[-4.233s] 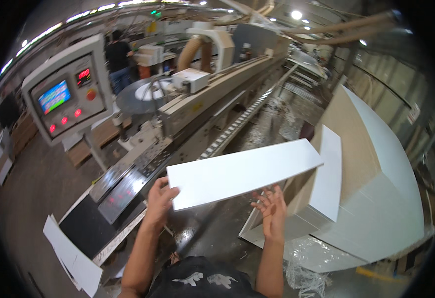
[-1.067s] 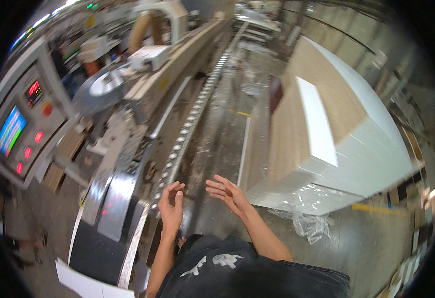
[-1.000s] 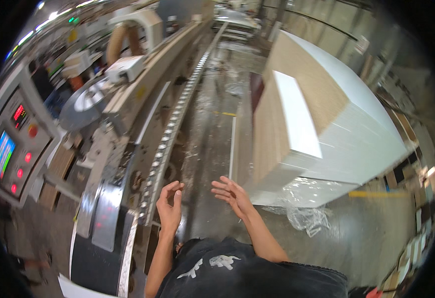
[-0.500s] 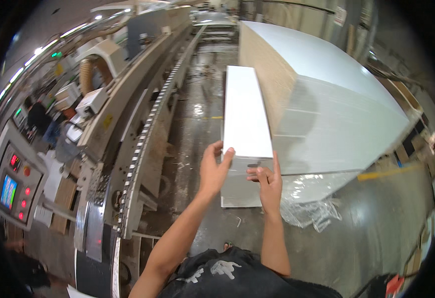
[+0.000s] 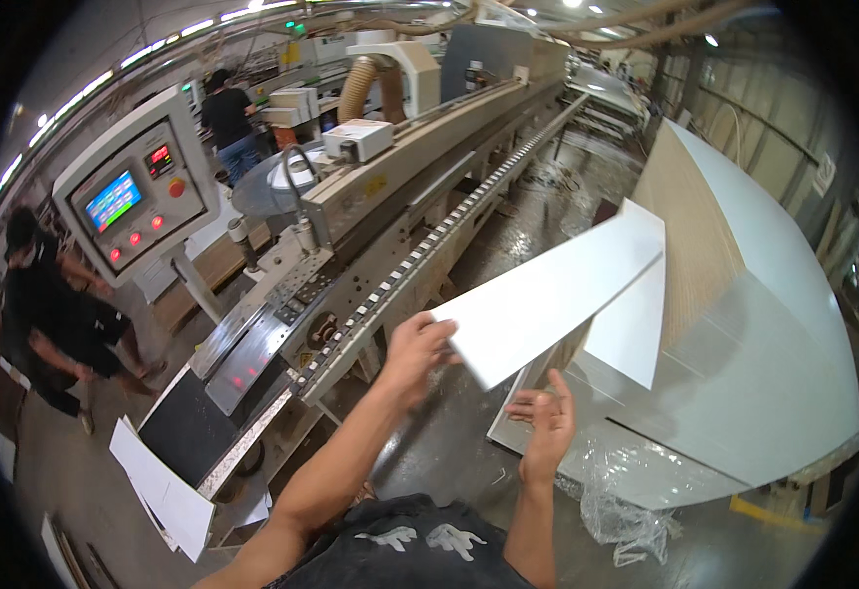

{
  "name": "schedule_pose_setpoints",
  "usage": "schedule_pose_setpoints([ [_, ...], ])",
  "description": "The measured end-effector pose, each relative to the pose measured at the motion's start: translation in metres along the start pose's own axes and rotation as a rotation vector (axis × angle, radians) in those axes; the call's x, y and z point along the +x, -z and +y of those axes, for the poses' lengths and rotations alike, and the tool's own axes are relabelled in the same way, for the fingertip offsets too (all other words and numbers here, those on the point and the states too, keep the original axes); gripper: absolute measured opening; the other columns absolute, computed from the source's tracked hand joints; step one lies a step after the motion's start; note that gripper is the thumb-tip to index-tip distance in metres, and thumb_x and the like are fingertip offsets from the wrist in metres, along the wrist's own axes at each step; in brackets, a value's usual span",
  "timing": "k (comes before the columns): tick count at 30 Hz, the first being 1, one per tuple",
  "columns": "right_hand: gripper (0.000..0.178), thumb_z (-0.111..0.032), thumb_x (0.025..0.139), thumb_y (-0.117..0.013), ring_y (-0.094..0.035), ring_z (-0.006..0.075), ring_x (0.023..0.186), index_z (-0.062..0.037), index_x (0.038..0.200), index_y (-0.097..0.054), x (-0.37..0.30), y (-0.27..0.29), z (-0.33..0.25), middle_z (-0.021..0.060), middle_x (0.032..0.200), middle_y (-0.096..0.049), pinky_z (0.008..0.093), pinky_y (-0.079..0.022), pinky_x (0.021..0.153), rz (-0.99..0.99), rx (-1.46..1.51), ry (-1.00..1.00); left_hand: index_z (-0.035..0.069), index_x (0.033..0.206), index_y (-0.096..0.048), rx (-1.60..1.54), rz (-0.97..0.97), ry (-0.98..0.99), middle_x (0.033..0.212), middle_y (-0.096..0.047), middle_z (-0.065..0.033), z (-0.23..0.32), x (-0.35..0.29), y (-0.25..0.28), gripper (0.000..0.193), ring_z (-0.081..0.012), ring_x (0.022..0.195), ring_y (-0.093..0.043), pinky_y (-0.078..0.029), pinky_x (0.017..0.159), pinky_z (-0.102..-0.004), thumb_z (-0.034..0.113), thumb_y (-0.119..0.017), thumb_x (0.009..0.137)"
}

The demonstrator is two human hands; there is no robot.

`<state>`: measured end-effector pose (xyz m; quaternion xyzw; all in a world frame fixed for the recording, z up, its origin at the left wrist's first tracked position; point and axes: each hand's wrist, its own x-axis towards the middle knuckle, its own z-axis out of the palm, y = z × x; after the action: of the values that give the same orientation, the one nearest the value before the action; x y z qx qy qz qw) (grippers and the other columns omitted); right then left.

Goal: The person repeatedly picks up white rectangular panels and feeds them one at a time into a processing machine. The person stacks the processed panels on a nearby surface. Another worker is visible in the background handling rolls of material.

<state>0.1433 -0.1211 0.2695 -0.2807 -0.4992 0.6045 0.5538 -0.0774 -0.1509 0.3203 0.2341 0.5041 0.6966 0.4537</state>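
My left hand grips the near left corner of a long white panel, thumb on top and fingers curled beneath. The panel lies slanted, its far end reaching up to the right over another white panel of similar width. To the right of the held panel's near end, my right hand is raised with its fingers apart and nothing in them. A gap shows between it and the panel.
Along the left runs a long machine with a toothed feed track and a control box. Several white sheets lie at its near end. A large board stack and crumpled clear film are at right. Co-workers stand left.
The top panel has come up off the narrow pile and swung leftward in my left hand. My right hand has come away from it. The view has turned left toward the machine.
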Motion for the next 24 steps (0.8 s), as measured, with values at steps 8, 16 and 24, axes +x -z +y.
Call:
schedule_pose_setpoints([
  [8, 0.041, -0.031, 0.110, -0.054, -0.067, 0.0260, 0.110, -0.0011, 0.137, -0.052, 0.051, -0.058, 0.040, 0.0152, 0.128, -0.063, 0.0414, -0.060, 0.085, 0.010, 0.355, -0.274, -0.007, 0.136, -0.058, -0.135, 0.369, -0.155, 0.124, -0.070, -0.0156, 0.035, -0.120, 0.229, 0.046, -0.0210, 0.109, -0.069, -0.055, 0.100, -0.0341, 0.003, -0.068, 0.092],
  [16, 0.037, -0.020, 0.107, -0.056, -0.075, 0.0276, 0.088, 0.0074, 0.132, -0.057, -0.023, -0.216, 0.179, 0.0169, 0.112, -0.071, 0.0405, -0.065, 0.074, -0.379, -0.085, -0.737, -0.002, 0.143, -0.056, -0.155, 0.856, -0.132, 0.123, -0.073, -0.0085, -0.046, -0.270, 0.414, 0.047, -0.0146, 0.104, -0.070, -0.056, 0.089, -0.0272, 0.000, -0.062, 0.096],
  [24, 0.020, -0.012, 0.098, -0.068, -0.070, 0.0237, 0.080, 0.0014, 0.112, -0.062, -0.077, -0.354, 0.304, 0.0100, 0.098, -0.066, 0.0406, -0.066, 0.072, -0.502, -0.179, -0.980, 0.002, 0.148, -0.054, -0.157, 1.118, -0.052, 0.113, -0.073, -0.0006, -0.108, -0.332, 0.530, 0.045, -0.0036, 0.076, -0.062, -0.041, 0.052, -0.0192, 0.016, -0.062, 0.105],
])
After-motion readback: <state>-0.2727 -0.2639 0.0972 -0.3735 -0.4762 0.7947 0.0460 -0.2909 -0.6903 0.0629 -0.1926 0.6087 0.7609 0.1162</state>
